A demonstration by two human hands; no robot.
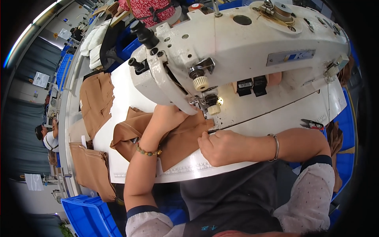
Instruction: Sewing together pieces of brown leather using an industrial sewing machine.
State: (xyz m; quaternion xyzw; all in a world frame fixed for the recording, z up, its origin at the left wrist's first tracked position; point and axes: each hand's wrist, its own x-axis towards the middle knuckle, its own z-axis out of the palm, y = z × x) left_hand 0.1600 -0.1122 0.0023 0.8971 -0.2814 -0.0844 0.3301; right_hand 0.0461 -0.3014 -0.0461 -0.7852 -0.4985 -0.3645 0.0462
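Observation:
A brown fabric piece lies partly folded on the white sewing machine bed, its upper edge by the needle area. My left hand rests on the fabric just left of the presser foot; the machine head hides its fingertips. My right hand is closed, with thumb and fingers pinched at the fabric's right edge. The white sewing machine reaches over both hands, and a small lamp lights the plate beside the needle.
Stacked brown pieces lie at the left, with another brown stack nearer me. Black labels sit under the machine arm. Thread snips lie at the right. Blue crates stand below. Other people sit farther off.

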